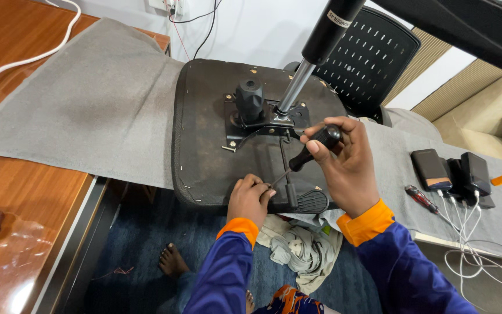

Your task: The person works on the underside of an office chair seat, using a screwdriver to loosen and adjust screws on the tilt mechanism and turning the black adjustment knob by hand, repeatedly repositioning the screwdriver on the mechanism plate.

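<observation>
Two hands work at the near edge of an upturned chair seat (204,134), which lies underside up on a grey cloth (100,99) spread across a wooden table (18,192). Nearest the viewer, a crumpled rag (303,247) lies below the seat edge, between the two blue sleeves with orange cuffs.

Left hand (250,199): fingers curled and pressed together at the front edge of the seat, fingertips pinched around the metal tip of the screwdriver (312,150). Whether a screw sits under the fingertips cannot be told.

Right hand (344,166): closed in a full grip on the black handle of the screwdriver, thumb laid along the handle's near side.

Screwdriver: long axis runs diagonally, handle up and to the right, thin shaft down and to the left. The tip points at the seat underside beside a ribbed black lever (309,202).

Farther back, a black metal plate (257,119) is bolted at the centre of the seat, carrying a stub post and a gas cylinder (315,52) that slants up and to the right. A perforated black chair back (367,64) stands behind the seat.

To the right on the cloth lie a second, red-and-black screwdriver (420,199) and several dark power banks (454,173) with white cables (483,244).
</observation>
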